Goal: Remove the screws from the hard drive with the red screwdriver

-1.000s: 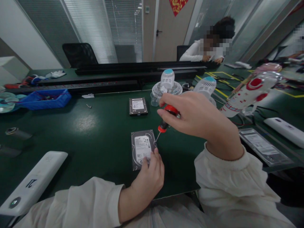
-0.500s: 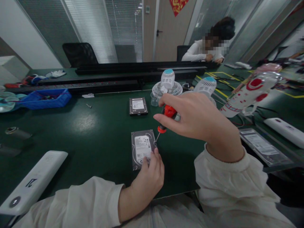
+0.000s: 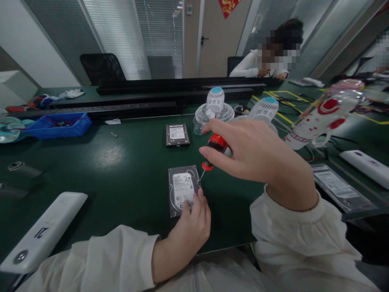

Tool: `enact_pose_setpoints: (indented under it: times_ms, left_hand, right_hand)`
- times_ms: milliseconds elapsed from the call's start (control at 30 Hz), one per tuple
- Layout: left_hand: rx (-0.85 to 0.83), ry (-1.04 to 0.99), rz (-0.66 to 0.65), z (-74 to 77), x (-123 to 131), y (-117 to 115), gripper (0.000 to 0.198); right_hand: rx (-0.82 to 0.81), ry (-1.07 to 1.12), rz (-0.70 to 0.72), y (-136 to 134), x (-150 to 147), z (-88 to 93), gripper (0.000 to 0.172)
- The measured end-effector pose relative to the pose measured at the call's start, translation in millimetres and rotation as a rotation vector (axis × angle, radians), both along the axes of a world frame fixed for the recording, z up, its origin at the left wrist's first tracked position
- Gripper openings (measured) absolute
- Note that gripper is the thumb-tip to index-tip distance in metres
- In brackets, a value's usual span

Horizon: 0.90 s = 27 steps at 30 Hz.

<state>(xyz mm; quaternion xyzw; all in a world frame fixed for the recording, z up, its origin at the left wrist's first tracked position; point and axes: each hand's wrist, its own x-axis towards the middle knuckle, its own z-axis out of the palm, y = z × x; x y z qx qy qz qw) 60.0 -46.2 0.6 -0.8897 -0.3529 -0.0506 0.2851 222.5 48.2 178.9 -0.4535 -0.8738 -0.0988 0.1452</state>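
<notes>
A hard drive (image 3: 183, 188) with a white label lies flat on the green table, label side up. My left hand (image 3: 194, 221) grips it at the lower right, with fingers over the label and along the right edge. My right hand (image 3: 252, 152) is closed round the red and black handle of a screwdriver (image 3: 207, 165). Its thin shaft slants down to the left, and the tip meets the drive's right edge just above my left fingertips. Whether the tip sits in a screw is too small to tell. Farther back lies a second hard drive (image 3: 177, 135).
Small white fans (image 3: 215, 101) stand behind my right hand, near a clear bottle (image 3: 325, 113) with red marks. A third drive (image 3: 343, 188) lies at right. At left are a blue tray (image 3: 60, 127), a white power bank (image 3: 45, 231) and metal cylinders (image 3: 24, 168). Another person (image 3: 252, 67) sits opposite.
The screwdriver's handle has turned a little within my right hand, while its tip stays at the same spot on the drive's edge. My left hand keeps its place.
</notes>
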Motion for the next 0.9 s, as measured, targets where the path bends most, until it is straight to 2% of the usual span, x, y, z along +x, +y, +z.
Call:
enact_pose_setpoints:
  times_ms: [100,200,233,300,367,400,533,633,700,833,900]
  left_hand:
    - [0.005,0.0,-0.004,0.0,0.0,0.0,0.042]
    - [-0.001,0.008,-0.006,0.1,-0.2,0.0,0.042]
    - [-0.002,0.009,-0.006,0.1,-0.2,-0.2,0.042]
    - [-0.001,0.012,-0.003,0.0,0.1,-0.5,0.042]
    - [0.004,0.008,0.009,-0.3,0.7,-0.8,0.043]
    - [0.008,0.006,0.013,-0.4,0.9,-0.9,0.043]
    - [0.014,0.002,0.005,-0.3,1.0,-0.6,0.043]
    - [0.017,-0.005,0.003,1.0,0.5,-0.5,0.043]
    - [0.02,-0.005,0.002,2.1,0.3,-0.5,0.043]
    - [0.023,0.002,-0.004,2.8,0.1,-0.5,0.043]
    - [0.019,0.001,-0.003,2.2,0.1,-0.5,0.043]
  right_hand:
    - [-0.084,0.052,0.089,-1.2,0.8,2.4,0.037]
    - [-0.076,0.057,0.054,-0.7,-0.6,2.3,0.03]
    - [-0.057,0.046,0.023,-0.3,-1.3,1.8,0.032]
    - [-0.009,0.014,-0.022,0.2,-2.3,0.8,0.047]
    - [0.008,0.008,-0.026,0.4,-2.6,0.4,0.059]
    - [-0.008,0.02,-0.014,0.5,-2.4,0.4,0.06]
    - [-0.084,0.086,0.077,2.2,-1.1,0.6,0.043]
    - [-0.07,0.115,0.14,4.9,-1.5,-0.8,0.034]
    - [-0.027,0.114,0.108,6.4,-2.6,-2.1,0.035]
    - [0.066,0.036,-0.046,6.8,-2.9,-3.2,0.051]
    - [0.037,0.027,-0.02,6.2,-1.2,-2.4,0.048]
